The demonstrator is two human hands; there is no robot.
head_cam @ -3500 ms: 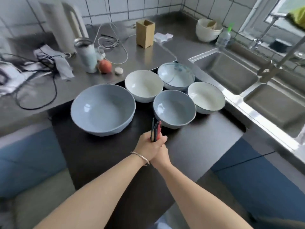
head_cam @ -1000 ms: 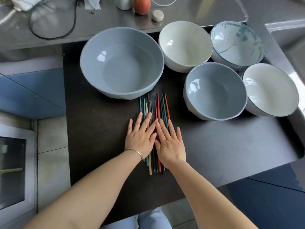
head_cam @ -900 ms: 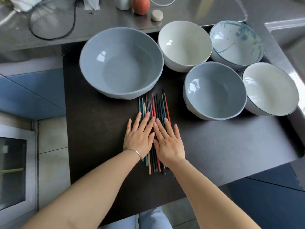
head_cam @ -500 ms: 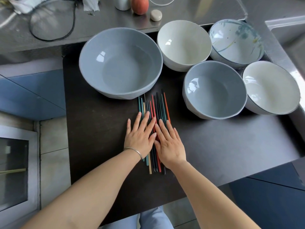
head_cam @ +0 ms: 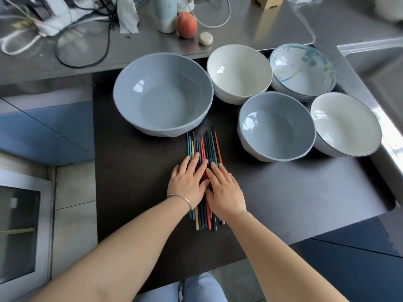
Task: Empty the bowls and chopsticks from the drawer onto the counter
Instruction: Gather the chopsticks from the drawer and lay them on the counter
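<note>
Dark drawer [head_cam: 283, 192] pulled out below steel counter [head_cam: 250, 25], five bowls [head_cam: 163, 101] along its back, chopsticks [head_cam: 204, 149] flat in front of them, left hand [head_cam: 187, 184] and right hand [head_cam: 224, 190] pressed open-palmed on top, gripping nothing, sink [head_cam: 379, 68] right of drawer, peach [head_cam: 186, 25] behind bowls.

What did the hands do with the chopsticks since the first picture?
They let go of the upright bundle. The chopsticks now lie flat on the dark surface, with the left hand and right hand pressed open on top. The five bowls stayed put.
</note>
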